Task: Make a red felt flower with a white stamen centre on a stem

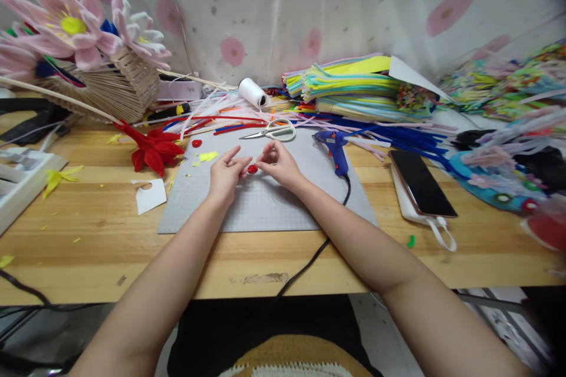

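Note:
Above the grey cutting mat (269,212), a small round red piece (252,169) sits between my two hands. My left hand (227,175) is at its left, index finger stretched out, thumb and other fingers near the piece; what they grip is too small to tell. My right hand (279,164) is closed in a pinch at the right edge of the red piece. Another red piece (197,143) lies at the mat's upper left, near yellow scraps (209,156). Scissors (274,131) lie beyond my hands. A blue glue gun (335,150) rests on the mat's right side.
A red flower (154,147) and a white card with a hole (151,195) lie left of the mat. A phone (422,182) lies at the right. Pipe cleaner bundles (354,88) and a thread spool (253,93) stand behind. The glue gun's black cord (315,256) crosses the front edge.

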`<control>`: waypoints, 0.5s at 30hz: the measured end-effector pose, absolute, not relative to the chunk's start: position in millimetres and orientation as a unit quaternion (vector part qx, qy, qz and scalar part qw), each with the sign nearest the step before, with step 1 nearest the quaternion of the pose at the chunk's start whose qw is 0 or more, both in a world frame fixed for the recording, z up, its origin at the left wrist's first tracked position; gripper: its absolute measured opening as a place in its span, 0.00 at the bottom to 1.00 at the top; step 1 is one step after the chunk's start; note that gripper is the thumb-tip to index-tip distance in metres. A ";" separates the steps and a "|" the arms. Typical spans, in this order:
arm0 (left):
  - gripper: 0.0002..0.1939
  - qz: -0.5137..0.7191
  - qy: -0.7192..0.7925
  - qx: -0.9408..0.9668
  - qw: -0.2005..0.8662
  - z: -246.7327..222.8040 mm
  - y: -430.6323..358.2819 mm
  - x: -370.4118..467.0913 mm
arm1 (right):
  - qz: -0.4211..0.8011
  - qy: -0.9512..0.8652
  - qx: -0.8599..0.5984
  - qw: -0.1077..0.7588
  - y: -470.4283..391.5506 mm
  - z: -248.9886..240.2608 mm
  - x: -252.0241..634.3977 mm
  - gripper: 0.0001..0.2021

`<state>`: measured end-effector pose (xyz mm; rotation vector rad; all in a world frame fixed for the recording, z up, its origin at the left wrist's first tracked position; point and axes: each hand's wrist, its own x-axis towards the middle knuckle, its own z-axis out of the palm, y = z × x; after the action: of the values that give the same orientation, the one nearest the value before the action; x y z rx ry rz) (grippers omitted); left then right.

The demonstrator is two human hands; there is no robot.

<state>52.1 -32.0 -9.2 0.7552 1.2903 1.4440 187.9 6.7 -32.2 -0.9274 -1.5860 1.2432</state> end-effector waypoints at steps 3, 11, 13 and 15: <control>0.33 0.611 0.550 0.310 0.477 -9.8 -30.0 45.3 | 0.439 -0.687 -0.396 0.423 5.2 -31.5 192.4 0.15; 0.27 0.572 0.560 0.353 0.484 -3.3 -37.2 41.4 | 0.466 -0.656 -0.393 0.444 4.6 -33.0 189.6 0.15; 0.28 0.563 0.557 0.354 0.498 -2.8 -39.0 46.2 | 0.491 -0.628 -0.398 0.455 6.4 -33.9 188.4 0.17; 0.30 0.560 0.550 0.344 0.515 -3.4 -39.6 52.3 | 0.523 -0.602 -0.394 0.457 8.2 -34.2 188.0 0.20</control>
<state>52.3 -39.6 -3.4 0.8274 1.3227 1.3452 188.0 8.2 -34.2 -0.9718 -1.4831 1.2886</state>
